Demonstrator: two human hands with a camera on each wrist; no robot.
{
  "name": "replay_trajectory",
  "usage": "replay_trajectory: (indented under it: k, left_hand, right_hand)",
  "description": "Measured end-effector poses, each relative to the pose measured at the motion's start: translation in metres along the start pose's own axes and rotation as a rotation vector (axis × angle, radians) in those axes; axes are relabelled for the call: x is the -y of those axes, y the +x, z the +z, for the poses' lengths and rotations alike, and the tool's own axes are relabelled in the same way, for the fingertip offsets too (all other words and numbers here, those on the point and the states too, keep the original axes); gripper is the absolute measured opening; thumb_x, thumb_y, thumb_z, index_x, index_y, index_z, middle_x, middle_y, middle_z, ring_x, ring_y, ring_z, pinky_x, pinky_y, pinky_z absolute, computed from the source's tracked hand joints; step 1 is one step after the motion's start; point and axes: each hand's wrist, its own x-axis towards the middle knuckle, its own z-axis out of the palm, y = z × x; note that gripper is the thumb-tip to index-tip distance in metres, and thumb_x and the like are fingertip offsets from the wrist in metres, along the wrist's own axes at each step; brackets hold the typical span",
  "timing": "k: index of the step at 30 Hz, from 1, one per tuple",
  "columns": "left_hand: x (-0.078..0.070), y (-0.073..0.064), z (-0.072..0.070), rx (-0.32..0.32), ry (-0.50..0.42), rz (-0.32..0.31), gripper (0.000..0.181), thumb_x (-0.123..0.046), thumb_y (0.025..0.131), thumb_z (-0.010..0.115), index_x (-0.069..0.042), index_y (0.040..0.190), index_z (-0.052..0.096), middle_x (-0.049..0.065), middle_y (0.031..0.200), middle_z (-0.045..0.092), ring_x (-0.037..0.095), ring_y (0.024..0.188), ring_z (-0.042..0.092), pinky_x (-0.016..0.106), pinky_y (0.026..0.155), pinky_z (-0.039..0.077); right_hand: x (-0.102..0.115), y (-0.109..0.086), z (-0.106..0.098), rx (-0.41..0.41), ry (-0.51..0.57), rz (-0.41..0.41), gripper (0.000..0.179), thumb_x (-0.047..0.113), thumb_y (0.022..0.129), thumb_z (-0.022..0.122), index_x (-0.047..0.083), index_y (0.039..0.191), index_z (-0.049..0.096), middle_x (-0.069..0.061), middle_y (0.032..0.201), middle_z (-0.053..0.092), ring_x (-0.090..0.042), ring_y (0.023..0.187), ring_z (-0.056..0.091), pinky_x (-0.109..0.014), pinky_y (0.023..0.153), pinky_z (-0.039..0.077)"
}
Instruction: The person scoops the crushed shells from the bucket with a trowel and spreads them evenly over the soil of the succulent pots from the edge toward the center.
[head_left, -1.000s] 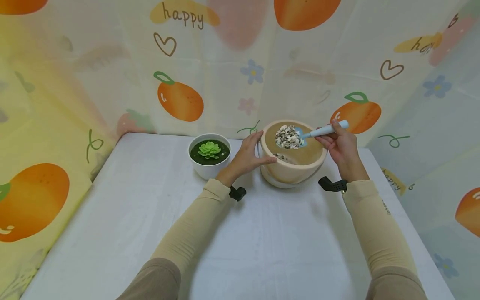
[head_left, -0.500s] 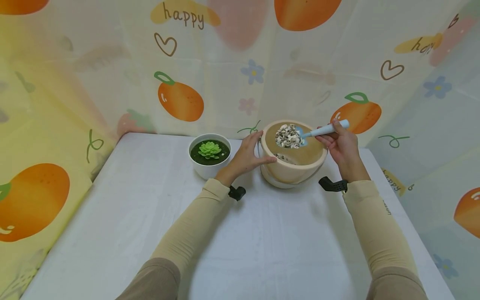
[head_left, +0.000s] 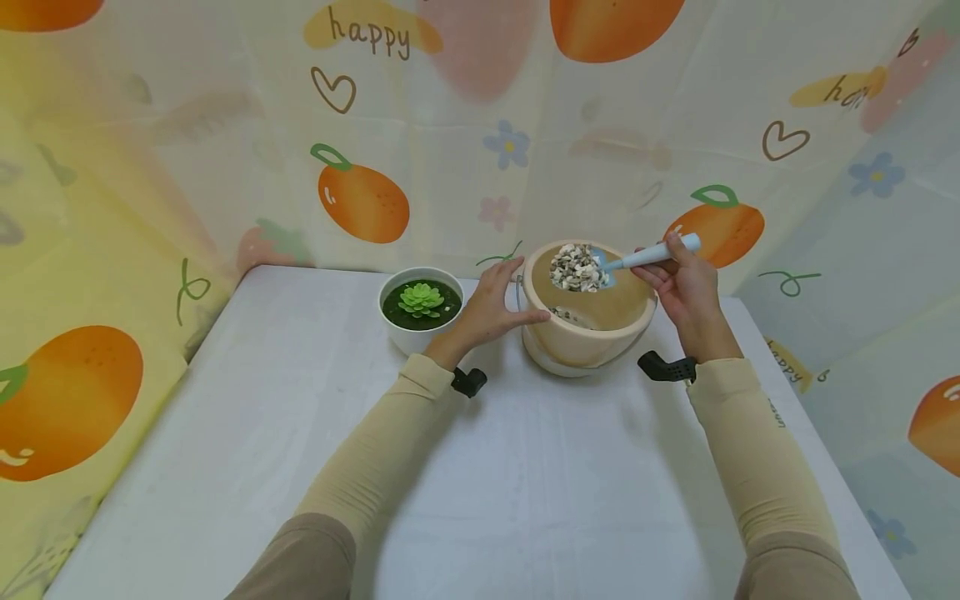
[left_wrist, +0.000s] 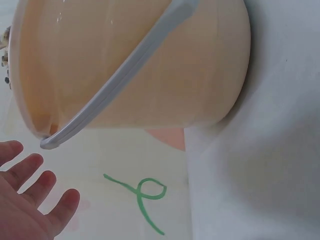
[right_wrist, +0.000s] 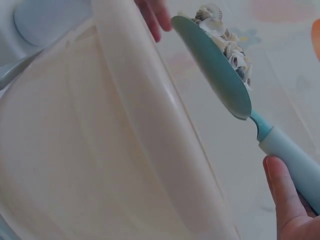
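A small blue garden trowel (head_left: 652, 255) is gripped by its pale handle in my right hand (head_left: 692, 304). Its scoop carries a heap of seashells (head_left: 577, 268), and in the right wrist view the trowel (right_wrist: 215, 72) shows above the rim. Below it stands a beige bucket (head_left: 588, 340), with more shells (head_left: 566, 316) at the bottom. My left hand (head_left: 489, 310) is at the bucket's left side, thumb and fingers spread. In the left wrist view the fingertips (left_wrist: 70, 199) are just off the rim, by the grey bail handle (left_wrist: 112, 87).
A white pot (head_left: 420, 340) with a green succulent (head_left: 420, 298) stands left of the bucket, close behind my left wrist. A white cloth covers the table (head_left: 465, 500). Printed fabric (head_left: 442, 167) hangs right behind the bucket and along both sides.
My left hand has drawn slightly left, away from the bucket rim. The trowel with its shells has risen a little in my right hand.
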Motion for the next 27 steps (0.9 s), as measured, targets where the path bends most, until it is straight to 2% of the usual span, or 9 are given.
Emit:
replay_trajectory:
  k: [6, 12, 19, 27]
  left_hand:
    - [-0.003, -0.001, -0.009, -0.024, 0.014, 0.031, 0.098, -0.047, 0.079, 0.078, -0.011, 0.154, 0.025, 0.014, 0.158, 0.028, 0.031, 0.147, 0.024, 0.052, 0.115, 0.032]
    - [-0.003, -0.004, -0.018, -0.024, 0.006, 0.015, 0.099, -0.048, 0.078, 0.077, -0.015, 0.155, 0.024, 0.010, 0.160, 0.025, 0.030, 0.149, 0.021, 0.052, 0.117, 0.029]
    - [-0.002, -0.009, -0.027, -0.056, 0.033, 0.024, 0.100, -0.049, 0.077, 0.079, -0.011, 0.154, 0.026, 0.012, 0.159, 0.027, 0.030, 0.147, 0.024, 0.051, 0.117, 0.029]
    - [0.000, -0.014, -0.038, -0.069, 0.060, -0.028, 0.100, -0.052, 0.078, 0.077, -0.013, 0.154, 0.025, 0.010, 0.160, 0.025, 0.030, 0.147, 0.023, 0.053, 0.116, 0.029]
  right_hand:
    - [0.000, -0.001, 0.006, 0.015, -0.034, -0.021, 0.023, 0.022, 0.090, 0.067, 0.003, 0.101, 0.059, -0.015, 0.081, 0.074, -0.028, 0.079, 0.075, -0.039, 0.071, 0.059]
    - [0.000, -0.003, 0.013, 0.022, -0.042, -0.021, 0.020, 0.021, 0.092, 0.064, 0.004, 0.102, 0.059, -0.015, 0.082, 0.074, -0.028, 0.080, 0.075, -0.039, 0.071, 0.059]
    - [-0.003, -0.004, 0.024, 0.018, -0.017, -0.002, 0.020, 0.020, 0.091, 0.064, 0.002, 0.099, 0.059, -0.016, 0.080, 0.073, -0.029, 0.078, 0.075, -0.041, 0.070, 0.059]
    - [-0.008, -0.005, 0.035, 0.018, 0.004, -0.001, 0.024, 0.020, 0.089, 0.066, 0.000, 0.100, 0.058, -0.017, 0.083, 0.072, -0.029, 0.080, 0.075, -0.040, 0.071, 0.059]
